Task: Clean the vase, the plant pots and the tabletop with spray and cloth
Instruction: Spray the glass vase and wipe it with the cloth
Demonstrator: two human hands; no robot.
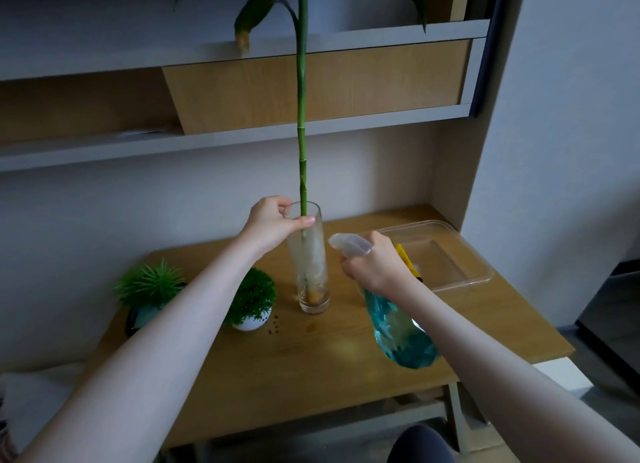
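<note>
Vase: a tall clear glass vase (309, 260) stands upright near the middle of the desk (311, 365), long axis vertical, mouth up; a green stalk (302, 116) rises straight from it past the shelves (242, 137).
Left hand: the left hand (268, 222) grips the vase's rim, thumb and fingers curled round the glass.
Right hand: the right hand (375, 263) is wrapped round the neck of a blue spray bottle (401, 331), held tilted just right of the vase, white nozzle (346, 242) aimed at the glass.
Plant pots: two small green plants, one in a white pot (250, 324), one in a dark pot (138, 319), sit by the desk's left edge, close beside the vase.
Right rear corner: a clear plastic tray (460, 275) with a yellow object (408, 260) partly hidden behind the right hand.
Open room: bare wood along the front edge; dark droplets (275, 324) lie just before the vase.
</note>
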